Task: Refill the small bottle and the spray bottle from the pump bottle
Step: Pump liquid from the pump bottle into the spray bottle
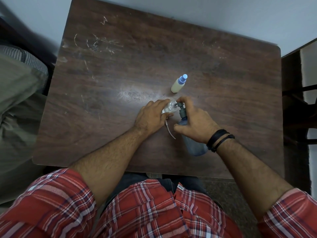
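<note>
Three bottles stand on one wooden table (120,66): a pump bottle (195,145), a clear small bottle (169,109) and a spray bottle (179,84) with a blue cap. Two hands work at the middle of the table. The left hand (152,117) grasps the small bottle, fingers and thumb curled round its sides. The right hand (197,121) wraps round the pump bottle's neck, with a finger on top of the pump head (181,106), whose spout sits right over the small bottle's mouth. Two dark bands (217,139) circle the right wrist. A thin clear tube (169,131) lies on the table between the hands. The spray bottle stands alone just beyond the hands, apart from them. The far half and the left side of the table are bare wood, scratched; the pump bottle stands nearer the near edge, well in from the right edge
</note>
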Motion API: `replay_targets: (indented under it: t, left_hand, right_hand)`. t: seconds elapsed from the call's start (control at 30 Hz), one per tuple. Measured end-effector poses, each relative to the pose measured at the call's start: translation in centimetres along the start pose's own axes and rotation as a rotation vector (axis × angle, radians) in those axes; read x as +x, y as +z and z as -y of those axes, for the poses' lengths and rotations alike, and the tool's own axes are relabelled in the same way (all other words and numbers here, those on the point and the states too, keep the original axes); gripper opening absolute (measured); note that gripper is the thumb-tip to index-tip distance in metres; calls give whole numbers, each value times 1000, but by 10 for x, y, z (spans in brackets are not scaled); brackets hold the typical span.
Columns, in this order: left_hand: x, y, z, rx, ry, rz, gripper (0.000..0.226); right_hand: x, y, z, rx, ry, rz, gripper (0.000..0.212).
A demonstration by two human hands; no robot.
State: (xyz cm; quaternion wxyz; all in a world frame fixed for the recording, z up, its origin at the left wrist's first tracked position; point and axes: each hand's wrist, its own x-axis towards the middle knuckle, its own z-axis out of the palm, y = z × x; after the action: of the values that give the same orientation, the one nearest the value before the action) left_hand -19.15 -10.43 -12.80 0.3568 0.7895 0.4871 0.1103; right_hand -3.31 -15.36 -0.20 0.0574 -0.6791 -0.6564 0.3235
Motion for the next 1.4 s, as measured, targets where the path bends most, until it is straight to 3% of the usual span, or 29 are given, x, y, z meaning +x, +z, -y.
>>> replay_targets:
  t: [0.13,0.4,0.77,1.07,1.4]
  left_hand:
    - [0,1,1,-5,1,-9,52]
    - [-1,-2,-1,-3,-1,-10,51]
    - [-1,-3,-2,-7,0,-4,50]
    - [0,-3,-1,2,6,-13,53]
    - [-1,-2,-1,1,12,0,51]
  right_hand:
    - [2,-1,-1,27,7,-7,59]
    - [1,-3,3,-25,-21,-25,72]
    - [4,3,3,-42,-3,-24,59]
    - [1,3,2,-52,-20,-22,76]
    - [7,2,1,-18,4,10,58]
